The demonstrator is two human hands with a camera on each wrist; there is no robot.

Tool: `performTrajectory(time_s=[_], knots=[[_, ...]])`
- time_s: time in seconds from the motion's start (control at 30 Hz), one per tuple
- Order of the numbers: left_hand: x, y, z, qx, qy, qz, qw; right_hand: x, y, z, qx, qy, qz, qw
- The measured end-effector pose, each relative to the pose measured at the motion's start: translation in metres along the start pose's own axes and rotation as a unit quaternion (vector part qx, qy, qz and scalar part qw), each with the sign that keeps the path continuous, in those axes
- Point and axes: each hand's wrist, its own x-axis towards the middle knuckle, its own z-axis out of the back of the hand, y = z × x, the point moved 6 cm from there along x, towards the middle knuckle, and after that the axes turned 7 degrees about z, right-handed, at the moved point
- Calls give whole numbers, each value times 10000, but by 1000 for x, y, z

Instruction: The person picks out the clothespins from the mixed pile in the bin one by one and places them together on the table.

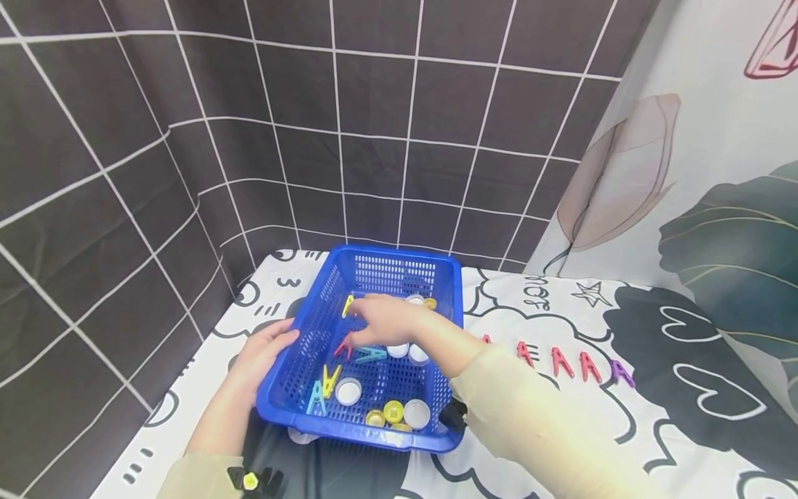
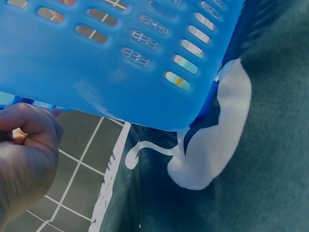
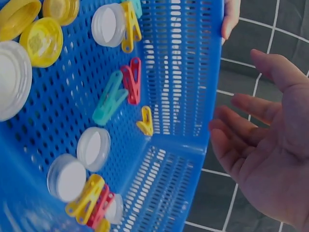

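Just below the loose-fingered right grip (image 1: 385,319) lies a red clothespin (image 1: 342,346); left grip (image 1: 264,352) holds the basket (image 1: 355,431).

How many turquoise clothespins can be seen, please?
2. One turquoise clothespin is in the near left corner of the basket, beside a yellow clothespin; the other lies toward the middle, beside a red clothespin. Others may be hidden by the right arm.
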Motion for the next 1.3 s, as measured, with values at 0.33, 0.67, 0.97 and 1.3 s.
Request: performTrajectory(time_s=[0.33, 0.67, 0.97, 1.3], knots=[[1, 4, 2, -84, -89, 41, 9999, 17, -3, -18, 400, 120, 244, 9988], [2, 7, -1, -44, -136, 74, 9999, 35, -6, -67, 413, 857, 657, 9933], [2, 0, 1, 140, -194, -6, 9997, 40, 0, -78, 192, 1235, 744, 9894], [-1, 1, 2, 78, -107, 50, 9999, 42, 1, -84, 186, 1336, 737, 9881]])
